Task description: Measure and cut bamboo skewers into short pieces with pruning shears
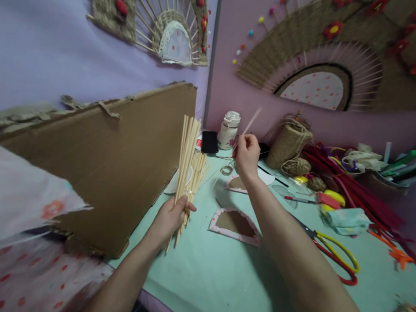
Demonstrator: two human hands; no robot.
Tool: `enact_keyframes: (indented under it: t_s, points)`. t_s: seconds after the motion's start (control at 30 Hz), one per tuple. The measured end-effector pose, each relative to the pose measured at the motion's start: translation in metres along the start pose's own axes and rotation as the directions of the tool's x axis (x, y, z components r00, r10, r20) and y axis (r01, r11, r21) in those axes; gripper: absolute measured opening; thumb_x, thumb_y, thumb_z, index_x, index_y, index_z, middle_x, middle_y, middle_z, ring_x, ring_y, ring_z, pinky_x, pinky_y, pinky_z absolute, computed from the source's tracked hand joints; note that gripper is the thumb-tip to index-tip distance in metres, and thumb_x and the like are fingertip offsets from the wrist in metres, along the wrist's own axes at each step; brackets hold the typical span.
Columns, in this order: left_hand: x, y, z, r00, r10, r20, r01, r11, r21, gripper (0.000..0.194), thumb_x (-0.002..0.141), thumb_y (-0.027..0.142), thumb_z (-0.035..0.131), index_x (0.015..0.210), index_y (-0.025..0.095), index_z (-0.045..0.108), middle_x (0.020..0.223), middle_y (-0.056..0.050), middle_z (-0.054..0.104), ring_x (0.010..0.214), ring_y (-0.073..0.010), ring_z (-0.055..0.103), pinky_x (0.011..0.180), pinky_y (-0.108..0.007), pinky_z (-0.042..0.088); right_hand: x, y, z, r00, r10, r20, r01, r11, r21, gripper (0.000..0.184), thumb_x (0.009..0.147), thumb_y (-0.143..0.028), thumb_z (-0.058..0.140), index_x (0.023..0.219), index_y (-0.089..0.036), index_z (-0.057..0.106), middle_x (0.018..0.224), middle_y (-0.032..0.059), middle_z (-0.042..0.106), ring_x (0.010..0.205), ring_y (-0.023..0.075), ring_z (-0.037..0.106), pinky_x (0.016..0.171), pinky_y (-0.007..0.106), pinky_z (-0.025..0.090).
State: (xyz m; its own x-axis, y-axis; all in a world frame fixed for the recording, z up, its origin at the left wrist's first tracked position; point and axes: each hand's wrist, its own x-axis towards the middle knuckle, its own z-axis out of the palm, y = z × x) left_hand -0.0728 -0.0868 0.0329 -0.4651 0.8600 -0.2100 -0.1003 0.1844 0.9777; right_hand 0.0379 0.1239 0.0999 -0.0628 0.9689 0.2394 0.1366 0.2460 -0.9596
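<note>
My left hand is wrapped around an upright bundle of thin bamboo sticks, with its thumb laid across the front. Just behind it stands a second cluster of thin sticks; whether my hand also holds these I cannot tell. My right hand is raised over the far part of the table, fingers pinched on one thin stick that is smeared by motion. Below the hands lies a half-round cardboard piece edged with dotted fabric. A similar piece is partly hidden behind my right wrist.
A large cardboard sheet leans at the left. At the back stand a white jar, a dark phone and a twine spool. Scissors lie to the right, near a folded cloth. Woven fans hang on the wall.
</note>
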Motion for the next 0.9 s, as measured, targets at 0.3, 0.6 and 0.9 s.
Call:
enact_keyframes:
  t_s: [0.3,0.6,0.9]
  points:
    - [-0.015,0.008,0.023,0.999,0.003,0.046,0.005,0.985,-0.171,0.044,0.081,0.062,0.056,0.080,0.018,0.049,0.051,0.007,0.045,0.035,-0.0038,0.032,0.035,-0.016,0.021,-0.064,-0.014,0.015,0.755,0.004,0.656,-0.190,0.958,0.213,0.017,0.090,-0.028,0.054,0.078,-0.020,0.047,0.064,-0.0043,0.061,0.049,0.0082,0.062,0.047,0.019,0.051]
    - [-0.006,-0.003,0.009,0.999,0.018,-0.035,-0.025,0.972,-0.232,0.045,0.077,0.061,0.061,0.078,0.021,0.042,0.049,0.013,0.024,0.038,-0.0030,0.017,0.037,-0.015,0.013,-0.030,0.051,0.038,0.767,0.276,0.579,-0.135,0.952,-0.275,0.032,0.073,-0.011,0.067,0.045,-0.016,0.052,0.035,-0.0016,0.050,0.038,0.0093,0.047,0.046,0.020,0.038]
    - [-0.004,-0.011,0.003,0.998,-0.041,-0.044,0.040,0.999,-0.032,0.059,0.079,0.065,0.052,0.102,0.012,0.060,0.040,0.013,0.025,0.036,-0.0071,0.022,0.038,-0.019,0.015,-0.034,0.069,0.064,0.761,0.338,0.553,-0.157,0.924,-0.349,0.021,0.080,-0.024,0.069,0.062,-0.012,0.065,0.053,0.0021,0.061,0.052,0.0129,0.057,0.053,0.024,0.046]
